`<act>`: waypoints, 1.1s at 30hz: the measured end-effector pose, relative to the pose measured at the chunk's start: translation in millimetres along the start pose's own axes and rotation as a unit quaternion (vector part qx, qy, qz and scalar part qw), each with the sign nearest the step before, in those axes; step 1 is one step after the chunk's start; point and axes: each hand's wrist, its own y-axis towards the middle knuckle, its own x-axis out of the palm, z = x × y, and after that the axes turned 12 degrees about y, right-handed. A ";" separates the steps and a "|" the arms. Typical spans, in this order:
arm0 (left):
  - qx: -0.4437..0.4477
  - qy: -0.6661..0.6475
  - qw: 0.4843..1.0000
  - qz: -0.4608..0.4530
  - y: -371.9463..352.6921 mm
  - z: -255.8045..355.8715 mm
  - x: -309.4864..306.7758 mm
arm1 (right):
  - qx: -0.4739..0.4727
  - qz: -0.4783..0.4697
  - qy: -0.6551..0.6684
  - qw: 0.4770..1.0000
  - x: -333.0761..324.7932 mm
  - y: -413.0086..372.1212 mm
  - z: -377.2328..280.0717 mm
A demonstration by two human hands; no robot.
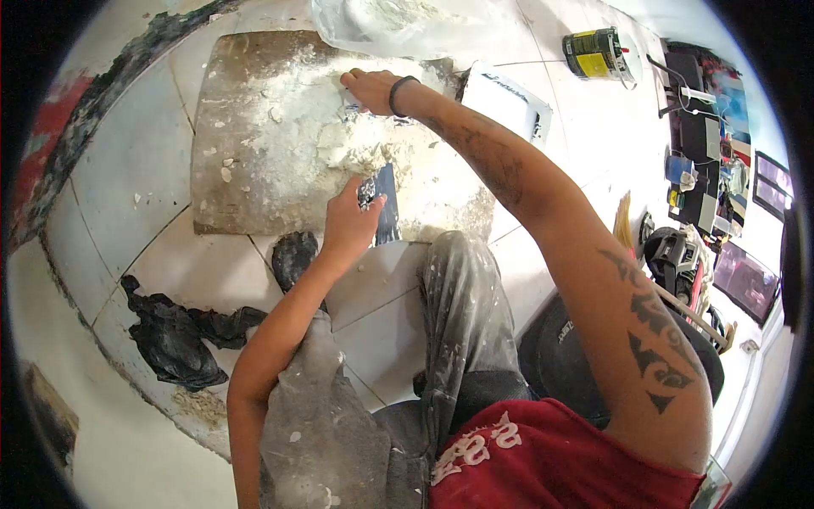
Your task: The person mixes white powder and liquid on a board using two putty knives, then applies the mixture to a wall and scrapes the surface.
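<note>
My left hand [354, 222] is closed around a wide putty knife [388, 208] with a bluish blade and a dark, white-specked handle. Its blade stands at the near edge of a heap of pale, crumbly plaster [352, 146]. Across the heap, my right hand [370, 90] is curled shut, palm down. Under it, bluish patches show through white paste, which looks like a second putty knife, mostly covered. The plaster lies on a worn wooden board [229, 191] on the floor, dusted with white powder and small lumps.
A clear plastic bag [407, 30] of white powder touches the board's far edge. Right of it stand a white box [500, 97] and a black-and-yellow bucket [593, 55] on its side. A crumpled black bag [174, 335] lies left on the tiles [127, 204]. Tools clutter the right side.
</note>
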 end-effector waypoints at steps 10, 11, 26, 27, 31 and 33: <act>0.045 0.031 0.996 0.065 -2.3 -3.9 -0.7 | 0.017 0.026 0.064 0.997 14.8 -20.9 6.4; 0.048 0.027 0.997 0.061 -1.6 -4.7 -0.1 | 0.015 0.032 0.065 0.997 16.3 -21.7 5.6; 0.047 0.043 0.998 0.023 -3.4 -15.6 -12.3 | -0.067 0.091 0.053 0.992 -7.4 -81.8 -36.1; 0.066 0.061 0.996 0.024 -3.6 -16.5 -14.6 | -0.057 0.112 0.061 0.990 -2.5 -92.6 -43.3; 0.045 0.098 0.993 -0.047 -5.3 -3.9 -41.8 | -0.086 0.215 0.095 0.968 17.3 -134.8 -59.9; 0.016 0.095 0.993 -0.071 -6.6 7.4 -57.3 | -0.066 0.238 0.113 0.962 22.5 -147.7 -65.1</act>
